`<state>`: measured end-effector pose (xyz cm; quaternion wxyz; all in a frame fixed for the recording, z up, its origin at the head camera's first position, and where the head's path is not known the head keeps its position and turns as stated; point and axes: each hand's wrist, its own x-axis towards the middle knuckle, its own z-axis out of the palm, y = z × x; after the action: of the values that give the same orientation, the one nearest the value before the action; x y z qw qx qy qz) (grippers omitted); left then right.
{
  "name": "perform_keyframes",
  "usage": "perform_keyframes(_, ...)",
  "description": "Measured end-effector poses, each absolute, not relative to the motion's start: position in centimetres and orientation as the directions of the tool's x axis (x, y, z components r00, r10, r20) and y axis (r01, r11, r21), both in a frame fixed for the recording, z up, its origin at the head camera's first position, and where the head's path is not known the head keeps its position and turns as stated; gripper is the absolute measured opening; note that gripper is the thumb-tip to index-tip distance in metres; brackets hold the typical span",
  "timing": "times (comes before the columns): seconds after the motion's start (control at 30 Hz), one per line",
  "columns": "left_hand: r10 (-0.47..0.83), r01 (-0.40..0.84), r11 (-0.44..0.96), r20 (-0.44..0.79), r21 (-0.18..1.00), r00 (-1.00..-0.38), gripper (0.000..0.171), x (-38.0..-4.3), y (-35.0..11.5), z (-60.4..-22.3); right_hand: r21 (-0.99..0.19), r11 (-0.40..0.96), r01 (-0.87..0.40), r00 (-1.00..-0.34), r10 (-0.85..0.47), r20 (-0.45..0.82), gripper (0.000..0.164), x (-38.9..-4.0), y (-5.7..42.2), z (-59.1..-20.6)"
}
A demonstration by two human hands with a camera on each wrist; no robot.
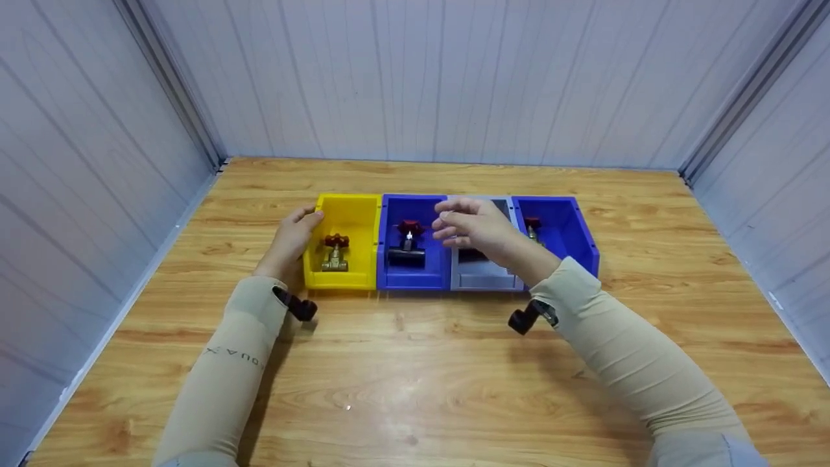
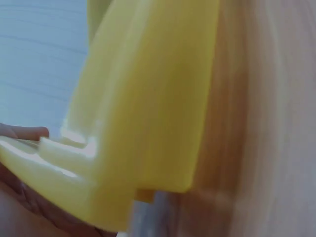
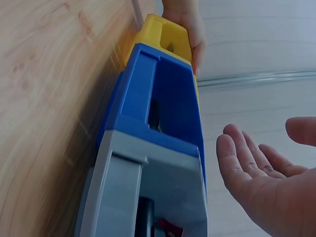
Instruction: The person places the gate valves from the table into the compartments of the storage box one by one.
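Observation:
Four bins stand side by side: yellow (image 1: 350, 214), blue (image 1: 436, 269), grey (image 1: 485, 281) and another blue bin (image 1: 563, 224). My left hand (image 1: 292, 237) grips the yellow bin's left rim, thumb over the edge and fingers along the outer wall. Inside lies a brass valve (image 1: 335, 261) with a red handwheel. A black valve (image 1: 407, 251) with a red handwheel lies in the left blue bin. Over the grey bin hovers my right hand (image 1: 483, 228), fingers spread and relaxed, holding nothing. It partly hides a dark valve (image 3: 145, 215) there, and a brass valve (image 1: 532, 230) in the right blue bin.
The bins sit on a wood-grain table (image 1: 402, 363). A pale panel wall (image 1: 415, 78) rises behind it, with side walls to the left and right. Black wrist cameras (image 1: 301, 308) jut out from both sleeves above the table.

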<state>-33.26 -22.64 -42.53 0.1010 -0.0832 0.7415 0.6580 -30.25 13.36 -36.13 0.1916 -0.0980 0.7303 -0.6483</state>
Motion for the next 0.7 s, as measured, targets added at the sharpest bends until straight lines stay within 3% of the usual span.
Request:
perform_keyframes(0.33,-0.029,-0.317,0.165,-0.316,0.934,-0.948,0.053,-33.5,-22.4,-41.2,-0.992,0.101,0.081,-0.927,-0.357,-0.112,0.048,-30.5,16.1,-36.2)
perform_keyframes(0.7,-0.113,-0.272,0.357,-0.248,0.893,-0.962,0.065,-33.4,-21.7,-40.6,-0.992,0.120,0.039,-0.942,-0.326,-0.076,0.040,-30.6,18.6,-35.7)
